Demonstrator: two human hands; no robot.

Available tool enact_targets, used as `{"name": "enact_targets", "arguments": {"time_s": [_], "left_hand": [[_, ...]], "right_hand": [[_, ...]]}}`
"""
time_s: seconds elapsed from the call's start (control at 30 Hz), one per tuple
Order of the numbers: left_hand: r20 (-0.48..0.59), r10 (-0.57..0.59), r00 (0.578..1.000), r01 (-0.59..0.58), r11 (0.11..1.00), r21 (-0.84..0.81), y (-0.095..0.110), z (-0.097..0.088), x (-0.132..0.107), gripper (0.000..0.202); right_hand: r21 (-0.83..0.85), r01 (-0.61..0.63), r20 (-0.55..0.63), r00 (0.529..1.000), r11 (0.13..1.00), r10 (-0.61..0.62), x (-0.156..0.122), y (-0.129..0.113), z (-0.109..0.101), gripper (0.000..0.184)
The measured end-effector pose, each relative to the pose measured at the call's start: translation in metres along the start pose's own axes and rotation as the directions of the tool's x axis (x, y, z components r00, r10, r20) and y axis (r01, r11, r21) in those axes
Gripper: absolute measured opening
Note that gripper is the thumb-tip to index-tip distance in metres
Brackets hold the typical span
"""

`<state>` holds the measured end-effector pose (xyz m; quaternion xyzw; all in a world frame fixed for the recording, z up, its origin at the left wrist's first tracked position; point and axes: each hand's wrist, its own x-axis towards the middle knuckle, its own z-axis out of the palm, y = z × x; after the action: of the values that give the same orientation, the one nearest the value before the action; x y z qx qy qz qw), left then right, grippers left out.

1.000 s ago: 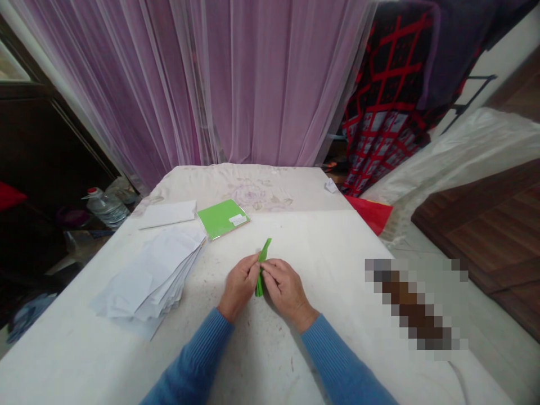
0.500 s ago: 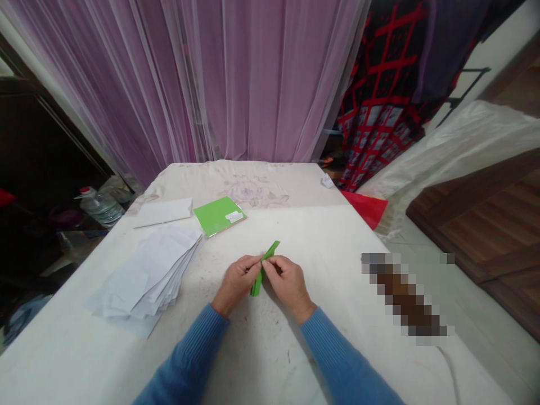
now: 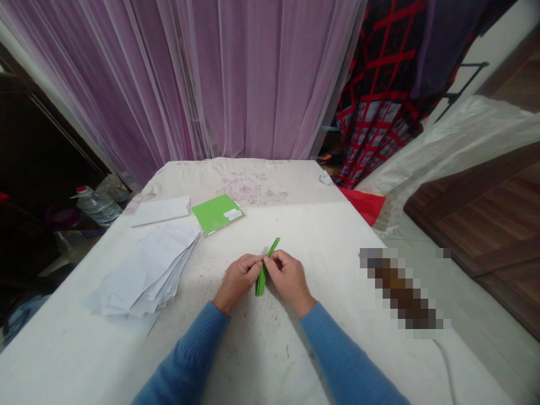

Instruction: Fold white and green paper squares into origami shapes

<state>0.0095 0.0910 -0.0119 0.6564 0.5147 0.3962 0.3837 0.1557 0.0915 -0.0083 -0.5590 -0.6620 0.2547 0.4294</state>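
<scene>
Closer together now, the left hand (image 3: 238,282) and right hand (image 3: 289,282) pinch a folded green paper strip (image 3: 261,283) in a narrow grip, its tip more upright, its lower end just above the white bench (image 3: 270,349).

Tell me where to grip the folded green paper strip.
Pinch the folded green paper strip by its upper tip, coming from the far side: the left hand and right hand cover its middle, and that narrow end sticks out clear of both.
</scene>
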Motion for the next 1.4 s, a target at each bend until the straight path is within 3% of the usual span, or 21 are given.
{"name": "enact_targets", "arguments": {"time_s": [0.37,0.53,0.63,0.7,0.8,1.0,1.17,1.4], "left_hand": [[0.009,-0.171,0.985,0.169,0.961,-0.219,-0.01,0.009,0.001,0.034],[-0.008,-0.206,0.978,0.194,0.933,-0.303,-0.007,0.011,0.002,0.033],[0.007,-0.212,0.977,0.201,0.917,-0.344,-0.005,0.011,0.002,0.036],[0.003,-0.198,0.98,0.188,0.921,-0.341,-0.005,0.011,0.001,0.036],[-0.035,-0.157,0.987,0.142,0.952,-0.273,-0.006,0.011,0.001,0.032],[-0.065,-0.082,0.994,0.084,0.996,0.035,-0.004,0.007,-0.001,0.031],[-0.14,-0.059,0.988,0.1,0.945,0.311,0.005,0.003,-0.003,0.038],[-0.081,-0.031,0.996,0.066,0.876,0.479,0.017,0.004,-0.004,0.035]], "right_hand": [[0.066,-0.047,0.005,0.999,0.997,0.046,-0.001,0.01,0.004,0.023],[0.081,-0.086,-0.01,0.996,0.993,0.087,-0.001,0.012,0.006,0.026],[0.05,-0.038,0.012,0.999,0.998,0.037,-0.002,0.008,0.003,0.016],[0.035,0.013,0.043,0.999,0.999,-0.015,-0.002,0.004,0.0,0.018],[0.055,-0.003,0.061,0.998,0.998,0.0,-0.002,0.001,-0.002,0.02],[-0.013,-0.043,0.069,0.997,0.999,0.044,0.001,0.003,-0.003,0.016],[-0.23,0.029,0.064,0.998,0.973,-0.015,0.001,-0.001,-0.008,0.02],[-0.421,0.185,0.088,0.983,0.888,-0.163,-0.002,-0.007,-0.011,0.02]]}}
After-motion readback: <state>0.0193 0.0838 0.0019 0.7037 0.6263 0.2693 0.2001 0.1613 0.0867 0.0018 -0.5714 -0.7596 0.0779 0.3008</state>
